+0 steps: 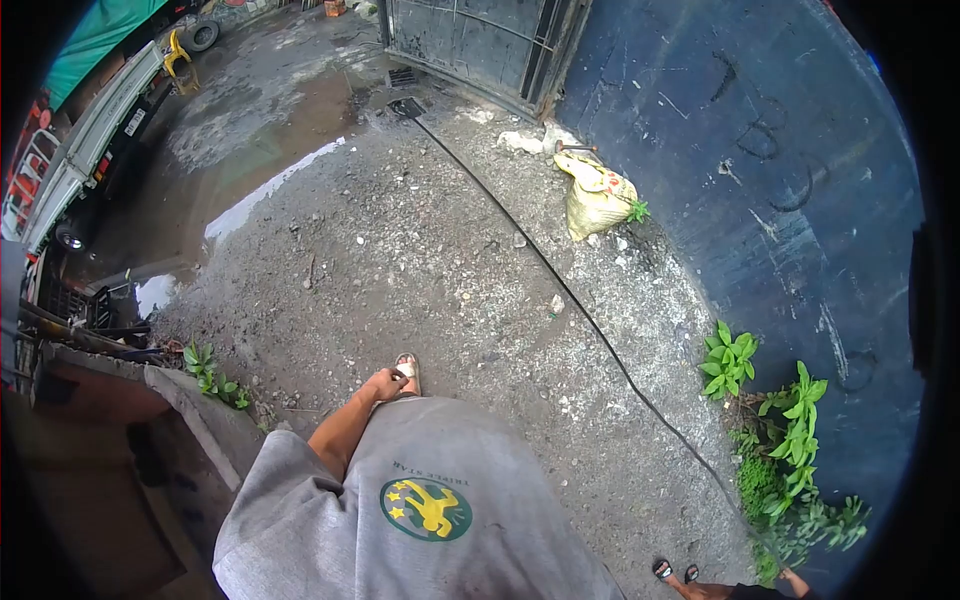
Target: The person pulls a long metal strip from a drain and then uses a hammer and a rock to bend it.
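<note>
My left hand (384, 384) is low in front of my body, just above a sandalled foot (407, 368). Its fingers look curled together; whatever they may hold is too small to make out. A grey T-shirt (330, 530) with a green and yellow print covers my body and fills the lower middle of the view. My right hand is out of view. Gravelly ground (430, 270) lies around the foot, and a long black cable (545, 262) runs across it to the right of my left hand.
A pale sack (600, 205) leans by the blue metal wall (750, 190). Leafy plants (795, 430) grow along the wall. Puddles (270, 185) and a parked truck (95, 150) are at left, near a concrete ledge (205, 425). Another person's sandalled feet (676, 572) show at bottom right.
</note>
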`<state>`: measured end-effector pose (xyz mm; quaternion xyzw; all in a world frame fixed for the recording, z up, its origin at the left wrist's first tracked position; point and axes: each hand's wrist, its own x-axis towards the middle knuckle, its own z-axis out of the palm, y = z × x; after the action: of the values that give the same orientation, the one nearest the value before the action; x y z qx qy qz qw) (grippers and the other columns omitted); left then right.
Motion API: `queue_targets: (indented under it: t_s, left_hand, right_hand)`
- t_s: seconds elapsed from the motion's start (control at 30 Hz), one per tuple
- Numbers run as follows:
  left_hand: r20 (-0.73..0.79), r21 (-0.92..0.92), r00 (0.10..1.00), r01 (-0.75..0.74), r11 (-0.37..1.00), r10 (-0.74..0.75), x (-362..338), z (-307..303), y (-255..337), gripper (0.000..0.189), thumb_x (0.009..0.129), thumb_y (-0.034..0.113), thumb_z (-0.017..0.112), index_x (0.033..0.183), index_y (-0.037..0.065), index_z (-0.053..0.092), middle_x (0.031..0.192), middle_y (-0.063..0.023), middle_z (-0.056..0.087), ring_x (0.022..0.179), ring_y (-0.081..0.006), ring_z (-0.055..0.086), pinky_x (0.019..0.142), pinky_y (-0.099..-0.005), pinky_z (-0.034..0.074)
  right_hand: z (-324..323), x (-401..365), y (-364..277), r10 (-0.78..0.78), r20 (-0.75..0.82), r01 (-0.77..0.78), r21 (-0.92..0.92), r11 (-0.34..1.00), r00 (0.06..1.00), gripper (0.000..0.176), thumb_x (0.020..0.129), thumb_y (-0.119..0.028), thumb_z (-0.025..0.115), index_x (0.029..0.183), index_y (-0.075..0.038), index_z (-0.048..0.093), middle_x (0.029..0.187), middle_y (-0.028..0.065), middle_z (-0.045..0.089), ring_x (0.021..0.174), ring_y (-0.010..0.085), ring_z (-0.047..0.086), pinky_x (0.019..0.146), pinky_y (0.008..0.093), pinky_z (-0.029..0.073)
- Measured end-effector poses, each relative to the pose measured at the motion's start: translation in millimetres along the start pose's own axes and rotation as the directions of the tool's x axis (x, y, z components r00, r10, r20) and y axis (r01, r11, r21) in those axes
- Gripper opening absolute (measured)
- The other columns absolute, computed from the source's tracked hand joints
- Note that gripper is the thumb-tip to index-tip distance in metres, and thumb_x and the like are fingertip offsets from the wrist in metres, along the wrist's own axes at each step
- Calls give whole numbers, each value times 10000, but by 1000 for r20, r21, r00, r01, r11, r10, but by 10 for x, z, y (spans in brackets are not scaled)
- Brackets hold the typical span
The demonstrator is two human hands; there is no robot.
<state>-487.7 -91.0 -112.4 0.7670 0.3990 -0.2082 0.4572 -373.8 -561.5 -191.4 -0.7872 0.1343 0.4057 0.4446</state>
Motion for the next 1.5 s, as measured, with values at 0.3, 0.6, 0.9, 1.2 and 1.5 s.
queue_targets:
  t_s: [0.3,0.6,0.9,1.2,1.5]
  left_hand:
    - [31,-104,999,17,994,-14,-88,-160,11,478,848,389,599,1162,30,628,1075,-178,668,1039,-289,630,938,-355,463]
    - [42,35,988,148,988,-149,-95,-139,-437,500,828,428,600,1185,79,628,1114,-187,650,1094,-289,602,965,-359,447]
    - [62,-29,997,39,999,-37,169,-38,-437,504,827,426,615,1178,65,623,1067,-199,665,1013,-288,641,905,-369,483]
    - [56,-38,998,37,999,-35,38,-90,-222,498,823,418,636,1170,61,632,1089,-193,658,1058,-296,623,934,-367,468]
    - [83,79,995,56,995,-62,-5,-43,-391,521,807,472,625,1158,87,645,1100,-184,656,1069,-298,615,937,-366,468]
  right_hand:
    - [-126,-521,-972,55,-49,-59,-92,994,997,548,904,-401,580,1245,14,474,912,133,699,767,185,662,591,306,493]
    - [-78,-327,-487,35,6,-34,-189,981,999,536,892,-377,611,1230,27,509,931,133,699,813,213,666,675,337,529]
    - [34,-283,-529,34,-19,-37,-188,981,999,520,888,-380,615,1199,30,539,946,138,694,827,221,671,683,346,531]
    - [-44,-396,-733,91,-9,-92,-121,988,996,555,898,-395,593,1254,11,467,910,130,701,697,217,666,544,351,496]
    - [-45,-626,-724,76,-44,-82,-147,986,996,506,894,-370,604,1229,-3,509,915,114,696,708,208,657,569,352,513]
